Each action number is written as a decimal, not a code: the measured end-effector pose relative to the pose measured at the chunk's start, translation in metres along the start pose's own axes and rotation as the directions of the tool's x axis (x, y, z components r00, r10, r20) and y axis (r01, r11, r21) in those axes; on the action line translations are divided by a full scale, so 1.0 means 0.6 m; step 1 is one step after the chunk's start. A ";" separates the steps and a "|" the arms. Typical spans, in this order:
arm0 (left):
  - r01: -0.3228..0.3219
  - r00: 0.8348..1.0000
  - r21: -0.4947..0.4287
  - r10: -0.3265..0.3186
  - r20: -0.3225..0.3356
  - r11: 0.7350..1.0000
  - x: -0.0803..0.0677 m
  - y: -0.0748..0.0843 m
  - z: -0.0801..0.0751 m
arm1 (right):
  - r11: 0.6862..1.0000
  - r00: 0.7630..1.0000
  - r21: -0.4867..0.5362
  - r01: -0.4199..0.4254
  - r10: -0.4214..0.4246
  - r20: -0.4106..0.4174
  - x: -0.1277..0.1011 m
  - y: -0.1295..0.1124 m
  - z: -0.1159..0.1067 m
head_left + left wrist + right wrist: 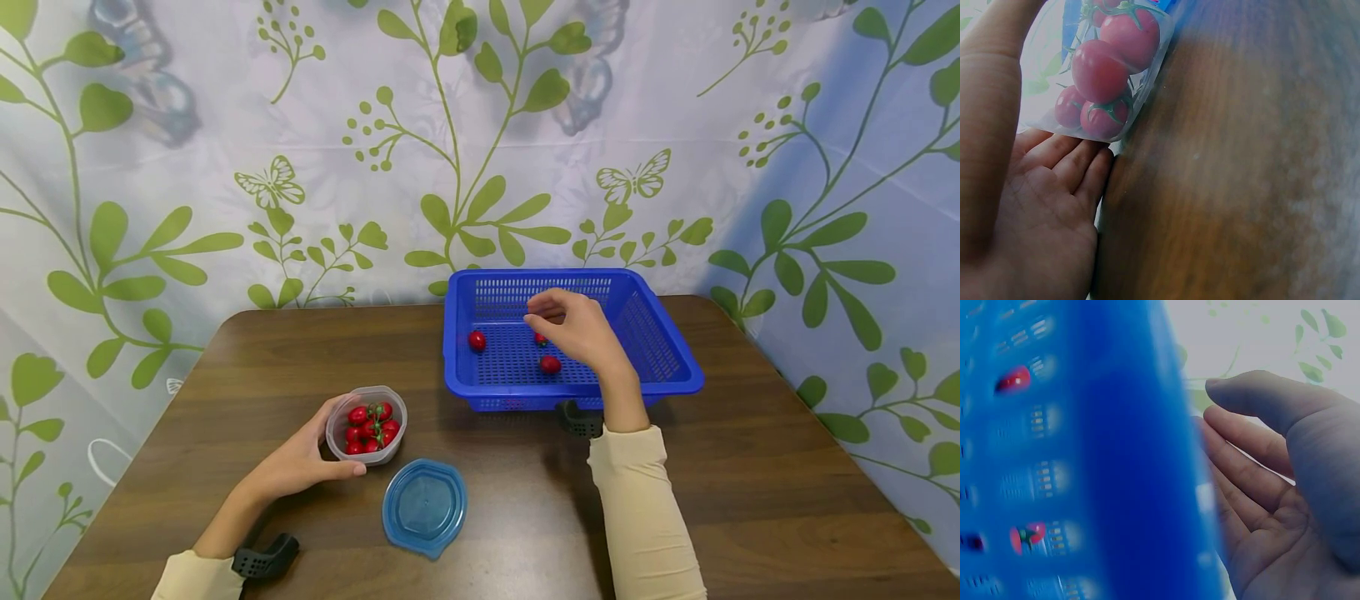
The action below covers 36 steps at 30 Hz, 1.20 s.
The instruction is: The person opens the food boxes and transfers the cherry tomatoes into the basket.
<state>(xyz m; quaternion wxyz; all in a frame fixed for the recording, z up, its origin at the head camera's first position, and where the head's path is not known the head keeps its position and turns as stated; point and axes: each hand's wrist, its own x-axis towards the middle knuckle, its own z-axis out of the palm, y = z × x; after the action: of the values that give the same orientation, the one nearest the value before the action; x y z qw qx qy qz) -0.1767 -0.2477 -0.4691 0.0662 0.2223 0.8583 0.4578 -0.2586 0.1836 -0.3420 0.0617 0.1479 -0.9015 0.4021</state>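
Observation:
My left hand (pixel 303 454) cups a small clear plastic container (pixel 405 417), its fingers along the far left side and its thumb near the front. Several cherry tomatoes (pixel 367 429) fill the container; in the left wrist view, tomatoes (pixel 1100 72) with green stems show through its wall. Above the blue basket (pixel 457 379) hovers my right hand (pixel 573 329), thumb and fingers apart, with nothing visible between them. Three cherry tomatoes lie on the basket floor: a left one (pixel 477 341), a front one (pixel 551 365) and one (pixel 541 339) partly behind the hand.
A blue translucent lid (pixel 425 506) lies on the wooden table (pixel 517 508), in front and to the right of the container. Behind the table hangs a leaf-patterned curtain (pixel 337 208). The basket's raised walls stand near the table's back edge.

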 end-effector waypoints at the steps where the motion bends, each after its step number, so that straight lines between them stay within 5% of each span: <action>1: 0.001 1.000 0.002 -0.001 -0.001 1.000 0.000 0.000 0.000 | 1.000 1.000 0.004 0.008 -0.008 0.003 0.001 -0.003 0.003; 16: 0.006 1.000 0.000 -0.006 0.004 1.000 0.000 0.003 0.000 | 0.993 0.992 0.008 0.116 -0.116 0.056 0.004 -0.055 0.047; 36: 0.011 1.000 0.013 -0.011 0.006 1.000 0.000 0.002 -0.001 | 0.961 0.951 -0.049 0.272 -0.260 0.167 0.000 -0.110 0.119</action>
<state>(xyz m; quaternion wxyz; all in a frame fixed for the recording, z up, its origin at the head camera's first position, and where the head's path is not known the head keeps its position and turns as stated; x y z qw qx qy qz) -0.1762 -0.2476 -0.4676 0.0698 0.2193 0.8623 0.4511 -0.2371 0.0888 -0.3434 0.0484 0.2972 -0.8891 0.3447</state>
